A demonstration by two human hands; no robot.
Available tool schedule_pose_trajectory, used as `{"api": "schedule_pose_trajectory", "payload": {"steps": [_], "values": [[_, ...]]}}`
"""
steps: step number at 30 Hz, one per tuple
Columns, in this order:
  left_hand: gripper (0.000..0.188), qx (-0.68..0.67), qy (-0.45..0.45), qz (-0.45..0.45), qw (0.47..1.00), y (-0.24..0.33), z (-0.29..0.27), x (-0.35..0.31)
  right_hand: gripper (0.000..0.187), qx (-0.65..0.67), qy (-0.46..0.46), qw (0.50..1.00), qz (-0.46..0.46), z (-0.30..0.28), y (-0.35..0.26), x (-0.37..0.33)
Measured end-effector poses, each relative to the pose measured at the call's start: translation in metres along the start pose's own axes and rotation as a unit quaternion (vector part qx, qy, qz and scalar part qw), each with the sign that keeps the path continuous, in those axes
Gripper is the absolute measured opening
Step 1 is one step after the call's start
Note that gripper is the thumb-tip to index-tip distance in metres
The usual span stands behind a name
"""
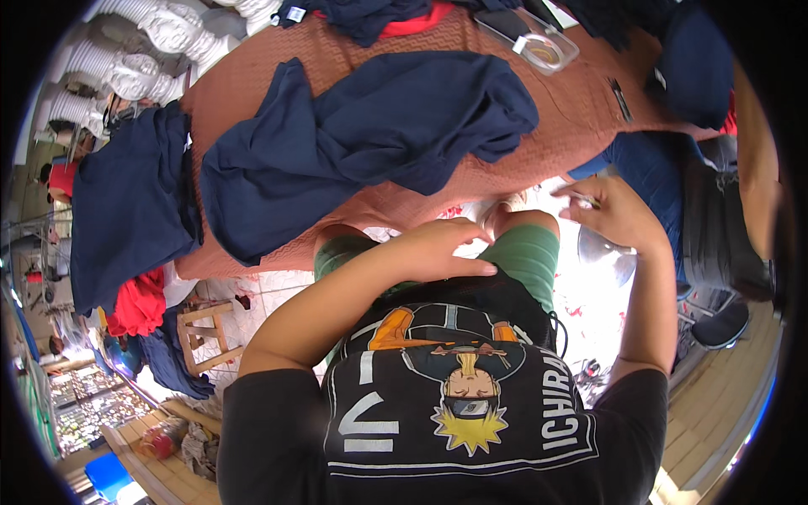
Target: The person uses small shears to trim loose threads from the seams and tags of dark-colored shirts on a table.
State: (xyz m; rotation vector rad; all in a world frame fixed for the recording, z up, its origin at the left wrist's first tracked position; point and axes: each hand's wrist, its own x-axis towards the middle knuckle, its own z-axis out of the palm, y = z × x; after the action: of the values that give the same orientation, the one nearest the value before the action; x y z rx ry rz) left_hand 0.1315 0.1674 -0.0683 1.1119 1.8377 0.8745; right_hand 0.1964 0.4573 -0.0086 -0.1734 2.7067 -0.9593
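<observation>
My left hand [444, 250] hovers over my lap near the dark cloth there, its thumb and fingers apart, holding nothing. Out to the right, my right hand [621, 215] is raised past my knee with the fingers curled; a small item seems to sit between them, too small to make out. In front of me a navy blue garment [362, 126] lies crumpled across the table, touched by neither hand. Another navy garment [135, 198] hangs over the table's left end.
A brown textured cloth [572, 109] covers the table. On it lie thread snips [620, 99] and a clear plastic container [547, 49]. Another person's jeans [644, 172] and forearm [756, 160] are close on the right. A wooden stool [206, 337] and red cloth [139, 303] are at left.
</observation>
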Motion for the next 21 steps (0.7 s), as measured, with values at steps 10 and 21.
{"api": "schedule_pose_trajectory", "payload": {"steps": [10,21], "values": [[0.036,0.247,0.469,0.14,0.836,0.003,-0.052,-0.024,0.016,0.313,0.129,0.941,-0.03,0.085,-0.06,0.088],[0.016,-0.045,0.439,0.069,0.895,-0.008,-0.074,0.0,0.014,0.291,0.14,0.946,-0.027,0.082,-0.059,0.108]]}}
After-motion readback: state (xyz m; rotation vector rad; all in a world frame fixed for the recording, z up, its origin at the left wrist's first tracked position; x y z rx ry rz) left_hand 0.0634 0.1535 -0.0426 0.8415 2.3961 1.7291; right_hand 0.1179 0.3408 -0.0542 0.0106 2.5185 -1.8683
